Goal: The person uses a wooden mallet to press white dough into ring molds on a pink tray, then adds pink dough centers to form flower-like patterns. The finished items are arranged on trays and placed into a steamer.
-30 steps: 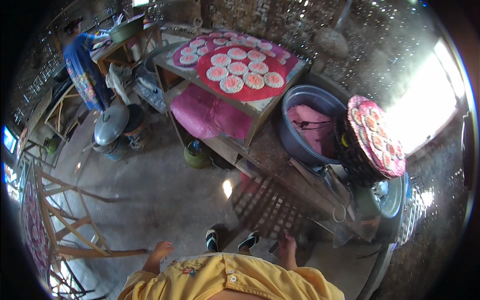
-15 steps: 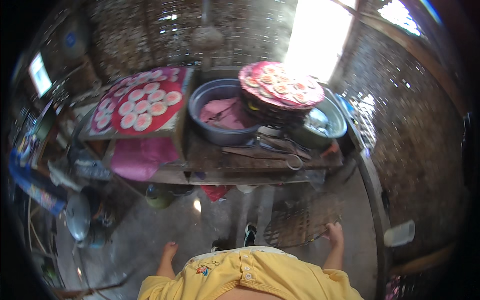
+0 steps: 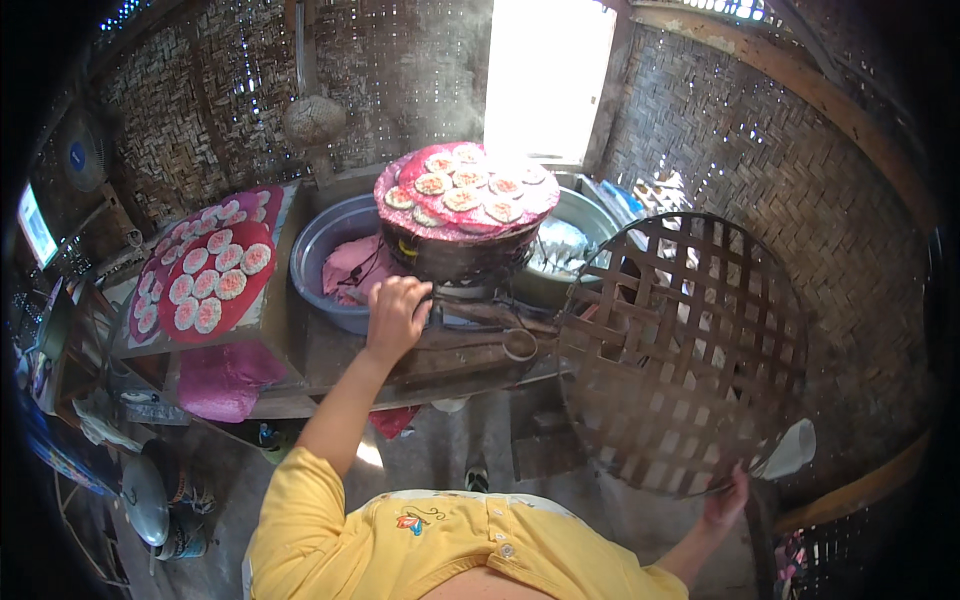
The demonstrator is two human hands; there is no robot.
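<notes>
The person's left hand [image 3: 397, 316] is reaching, fingers curled, to the base of the steamer [image 3: 455, 255] under the cloth disc of round cakes [image 3: 462, 192]; a firm grip is uncertain. The right hand [image 3: 727, 497] is grasping the woven bamboo tray [image 3: 685, 350], right of the steamer. Keeping it upright should avoid knocking the cakes.

The left arm, in a yellow sleeve, reaches up from the lower middle of the frame with its left hand [image 3: 396, 318] curled, knuckles up, near the centre, while the right arm stretches low to the lower right, its right hand [image 3: 726, 500] closed in a grip.
</notes>
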